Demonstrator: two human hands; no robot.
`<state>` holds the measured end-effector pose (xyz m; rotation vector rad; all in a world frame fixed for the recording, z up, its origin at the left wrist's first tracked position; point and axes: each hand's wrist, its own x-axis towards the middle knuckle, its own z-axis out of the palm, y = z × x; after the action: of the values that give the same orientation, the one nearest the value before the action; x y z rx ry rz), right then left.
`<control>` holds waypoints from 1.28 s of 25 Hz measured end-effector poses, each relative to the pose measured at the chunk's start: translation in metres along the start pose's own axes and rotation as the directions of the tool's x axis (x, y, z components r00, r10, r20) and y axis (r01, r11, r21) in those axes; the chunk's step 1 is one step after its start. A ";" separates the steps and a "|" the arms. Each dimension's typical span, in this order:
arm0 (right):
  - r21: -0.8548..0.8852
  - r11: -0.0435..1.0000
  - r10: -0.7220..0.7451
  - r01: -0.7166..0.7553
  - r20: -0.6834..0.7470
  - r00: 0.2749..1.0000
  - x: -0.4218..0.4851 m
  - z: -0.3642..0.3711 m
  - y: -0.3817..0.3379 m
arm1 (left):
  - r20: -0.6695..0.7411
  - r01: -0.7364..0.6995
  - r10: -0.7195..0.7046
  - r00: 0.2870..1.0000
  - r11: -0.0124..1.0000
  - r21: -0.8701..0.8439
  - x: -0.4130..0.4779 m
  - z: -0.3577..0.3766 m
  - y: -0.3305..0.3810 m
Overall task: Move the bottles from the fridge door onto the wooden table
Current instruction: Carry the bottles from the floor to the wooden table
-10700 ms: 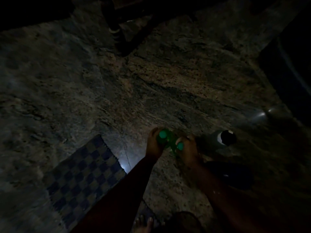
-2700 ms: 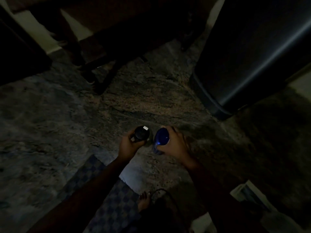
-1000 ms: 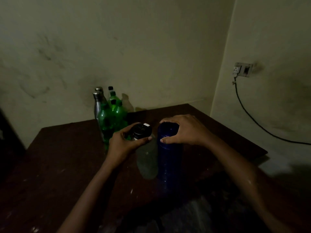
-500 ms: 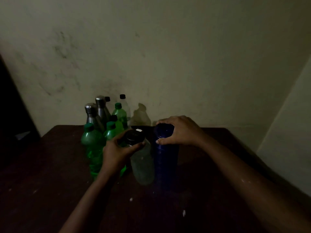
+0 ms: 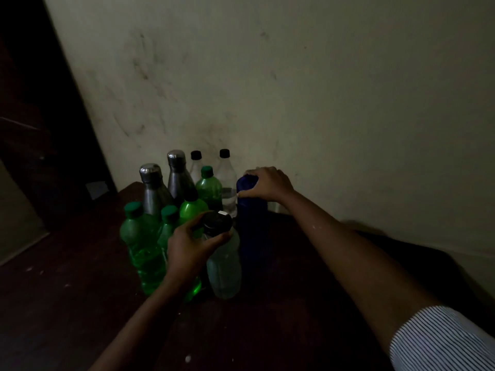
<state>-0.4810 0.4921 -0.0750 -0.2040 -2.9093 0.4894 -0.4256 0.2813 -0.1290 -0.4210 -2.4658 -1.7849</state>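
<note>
- Left hand (image 5: 188,243) clasps the black-capped clear bottle (image 5: 223,266); right hand (image 5: 266,184) grips the blue bottle (image 5: 251,226), both at the surface (image 5: 281,330).
- Beside the left grip, green bottles (image 5: 142,247) and steel flasks (image 5: 152,188) already stand delivered; the fridge is unseen.

No readable text, labels, brands or numbers on bottles (image 5: 171,210); scene too dark.

The scene is sitting in dim light, with the pale wall (image 5: 321,89) catching the most of it and fading toward the edges. The dark surface (image 5: 67,303) is swallowing detail, nearly black at 7 o'clock. The green bottles (image 5: 142,247) are glowing faintly where light passes through them. Straight lines are bowing at the frame edges, and the doorway at 9 o'clock is sinking into shadow. Soft grain is showing throughout.
</note>
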 end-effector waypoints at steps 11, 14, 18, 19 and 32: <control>0.366 0.924 0.072 -0.115 0.127 0.989 0.036 0.031 0.015 | 0.021 0.093 -0.093 0.995 0.995 -0.017 0.022 0.014 0.001; 0.630 0.761 0.114 -0.153 0.102 0.988 -0.017 0.036 0.018 | 0.031 0.107 -0.107 0.994 0.994 0.005 0.022 0.016 0.006; 0.759 0.619 -0.041 -0.201 0.287 0.957 -0.098 0.038 0.016 | 0.122 0.037 -0.035 0.992 0.999 -0.013 0.024 0.031 0.022; 0.745 0.645 -0.049 -0.167 0.259 0.965 -0.110 0.042 0.015 | 0.158 0.007 -0.002 0.987 1.000 -0.031 0.025 0.038 0.028; 0.499 0.836 0.346 -0.227 -0.159 0.925 -0.009 0.043 0.094 | -0.007 0.165 -0.173 0.985 0.946 -0.278 0.024 0.109 -0.010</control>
<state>-0.4714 0.5651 -0.1482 -0.5898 -2.4311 1.1192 -0.4397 0.3847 -0.1686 -0.1985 -2.2993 -2.1976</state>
